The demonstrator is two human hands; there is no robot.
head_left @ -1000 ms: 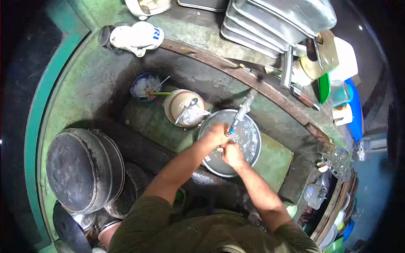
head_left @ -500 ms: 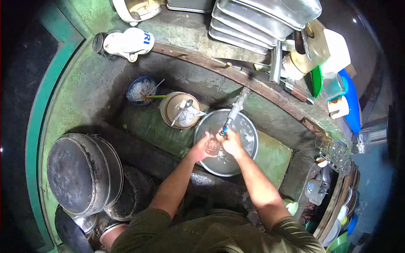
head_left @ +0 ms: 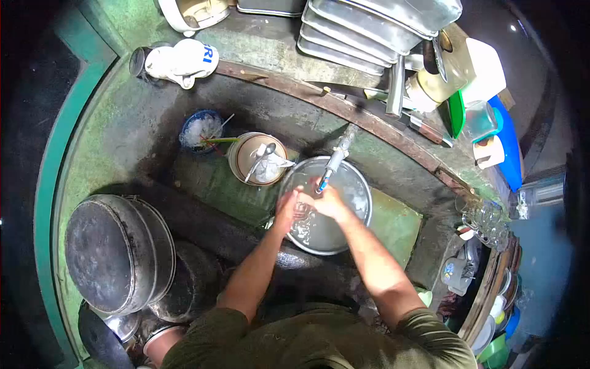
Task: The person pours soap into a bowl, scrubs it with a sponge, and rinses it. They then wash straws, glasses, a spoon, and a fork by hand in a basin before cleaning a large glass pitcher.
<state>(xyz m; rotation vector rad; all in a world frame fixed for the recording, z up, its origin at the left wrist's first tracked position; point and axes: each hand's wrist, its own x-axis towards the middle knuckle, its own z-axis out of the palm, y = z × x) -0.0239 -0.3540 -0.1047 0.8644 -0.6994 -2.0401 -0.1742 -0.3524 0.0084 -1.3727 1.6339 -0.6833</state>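
Observation:
Over a round metal basin (head_left: 353, 184) full of soapy water, both my hands grip a clear drinking glass (head_left: 302, 210). My left hand (head_left: 286, 206) wraps the glass from the left. My right hand (head_left: 330, 203) covers it from the right, just below the tap (head_left: 332, 163) with its blue tip. The glass is mostly hidden by my fingers.
A beige bowl with a spoon (head_left: 258, 158) and a blue bowl (head_left: 200, 130) sit left of the basin. Blackened pots (head_left: 117, 252) are stacked at the left. Metal trays (head_left: 375, 27) lie on the ledge behind. Clean glasses (head_left: 485, 218) stand at the right.
My hands have drawn together around the glass and shifted slightly up and left under the tap; a second ago they were apart over the basin.

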